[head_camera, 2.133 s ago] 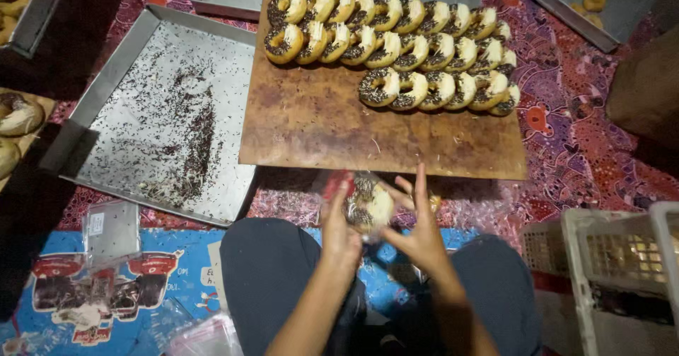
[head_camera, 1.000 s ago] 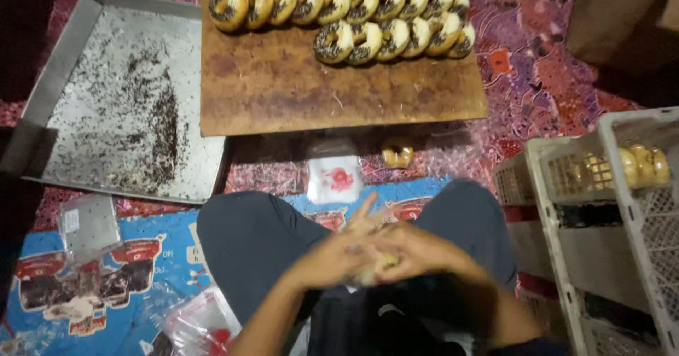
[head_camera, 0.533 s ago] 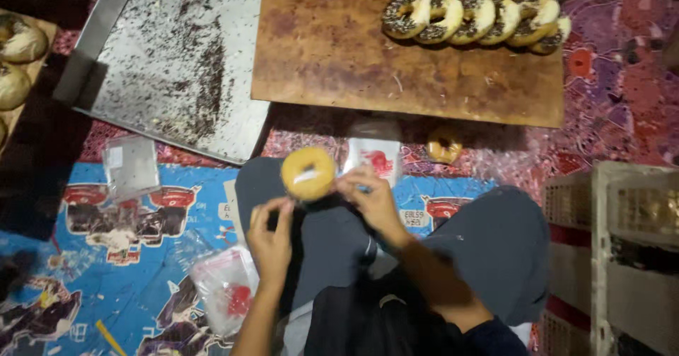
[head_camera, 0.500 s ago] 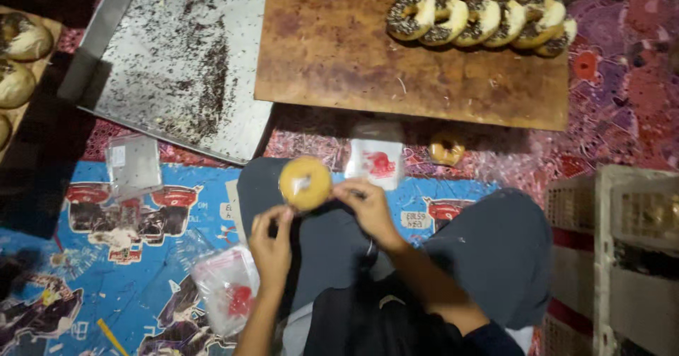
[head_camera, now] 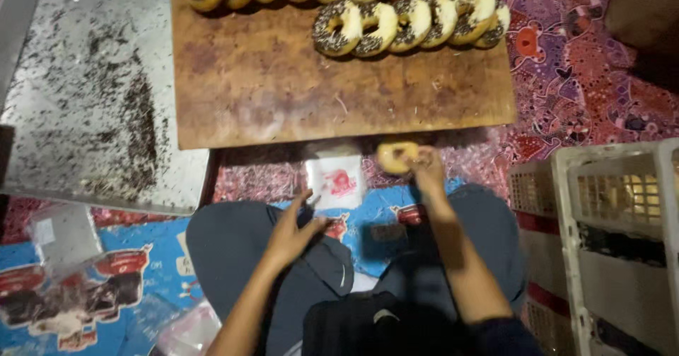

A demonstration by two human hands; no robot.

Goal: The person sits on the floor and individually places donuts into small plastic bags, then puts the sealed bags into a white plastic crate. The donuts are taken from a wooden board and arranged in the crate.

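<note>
Right hand grasps a plain doughnut on the floor, at 6 o'clock of the wooden board. Left hand, released, rests on the knee beside a clear packet with red label. Half a second earlier both hands held a doughnut aloft.

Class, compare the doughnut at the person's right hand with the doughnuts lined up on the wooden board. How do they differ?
The doughnut at the right hand looks plain and golden; the board doughnuts carry dark sprinkles. It is single and lies off the board, on the patterned cloth; they lean overlapping in rows on it. All are ring-shaped.
</note>
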